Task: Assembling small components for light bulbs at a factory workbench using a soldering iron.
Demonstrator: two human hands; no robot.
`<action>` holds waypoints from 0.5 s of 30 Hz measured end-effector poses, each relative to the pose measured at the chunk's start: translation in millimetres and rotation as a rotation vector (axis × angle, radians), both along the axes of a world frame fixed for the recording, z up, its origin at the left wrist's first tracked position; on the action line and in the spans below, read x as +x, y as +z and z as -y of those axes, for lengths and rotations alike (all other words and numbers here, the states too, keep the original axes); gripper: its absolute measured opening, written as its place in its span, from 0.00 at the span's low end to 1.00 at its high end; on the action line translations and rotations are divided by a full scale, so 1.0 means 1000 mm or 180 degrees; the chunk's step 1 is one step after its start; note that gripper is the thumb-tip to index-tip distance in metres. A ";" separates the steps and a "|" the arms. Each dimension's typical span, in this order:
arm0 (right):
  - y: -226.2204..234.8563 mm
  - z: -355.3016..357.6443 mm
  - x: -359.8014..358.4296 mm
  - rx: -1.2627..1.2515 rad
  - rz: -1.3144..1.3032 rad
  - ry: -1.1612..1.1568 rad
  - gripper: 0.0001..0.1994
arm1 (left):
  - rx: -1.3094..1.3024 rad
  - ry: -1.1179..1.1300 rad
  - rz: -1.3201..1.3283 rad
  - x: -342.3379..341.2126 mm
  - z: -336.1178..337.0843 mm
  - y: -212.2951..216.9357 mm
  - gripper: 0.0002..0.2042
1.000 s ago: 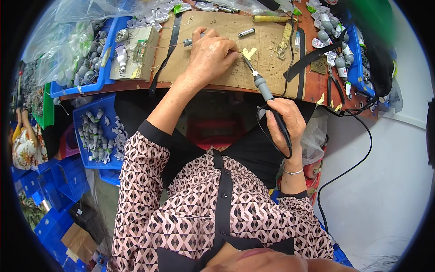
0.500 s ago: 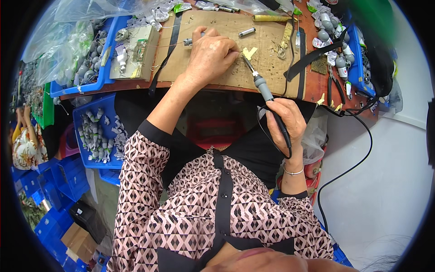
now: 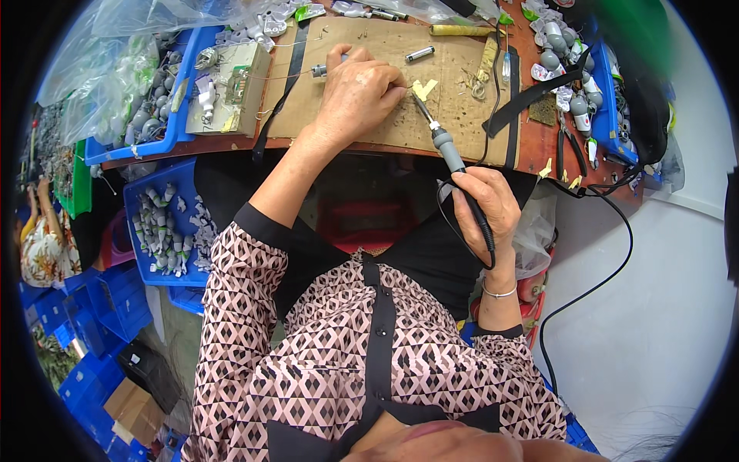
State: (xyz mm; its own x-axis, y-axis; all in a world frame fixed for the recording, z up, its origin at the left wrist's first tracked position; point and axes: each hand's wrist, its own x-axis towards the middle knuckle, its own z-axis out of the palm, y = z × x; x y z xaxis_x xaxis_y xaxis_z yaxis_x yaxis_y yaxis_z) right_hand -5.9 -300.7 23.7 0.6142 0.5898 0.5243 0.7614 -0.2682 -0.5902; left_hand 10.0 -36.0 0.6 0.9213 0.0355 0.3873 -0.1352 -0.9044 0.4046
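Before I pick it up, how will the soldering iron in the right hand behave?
The soldering iron looks stiff and probably light: the right hand holds it like a pen. Being round, it may roll if set down. Its black cord would likely drag.

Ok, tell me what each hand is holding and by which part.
The right hand grips the soldering iron by its dark handle. The left hand pinches a small metal part; which part of it cannot be told.

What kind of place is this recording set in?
Probably a small electronics assembly workshop: the right hand holds a corded soldering iron over a cardboard work mat, and blue parts bins of small grey components surround the bench.
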 end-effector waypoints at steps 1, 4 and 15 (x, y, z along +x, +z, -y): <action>0.000 0.000 0.000 -0.0004 0.0003 -0.0001 0.16 | 0.0000 0.0001 -0.0001 0.000 0.000 0.000 0.05; 0.000 -0.001 0.000 0.0019 -0.0003 0.0002 0.16 | 0.0017 0.0004 0.0017 0.000 0.000 0.000 0.05; 0.000 0.000 0.000 -0.0021 0.0030 -0.0011 0.16 | 0.0001 0.0009 0.0058 0.000 0.000 -0.001 0.05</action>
State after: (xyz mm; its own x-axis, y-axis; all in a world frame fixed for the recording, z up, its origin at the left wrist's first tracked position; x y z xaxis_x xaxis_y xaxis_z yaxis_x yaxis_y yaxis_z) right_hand -6.3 -300.3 23.5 0.6113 0.5911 0.5263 0.7660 -0.2748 -0.5811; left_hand 10.0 -36.0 0.1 0.9140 0.0380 0.4039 -0.1400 -0.9050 0.4018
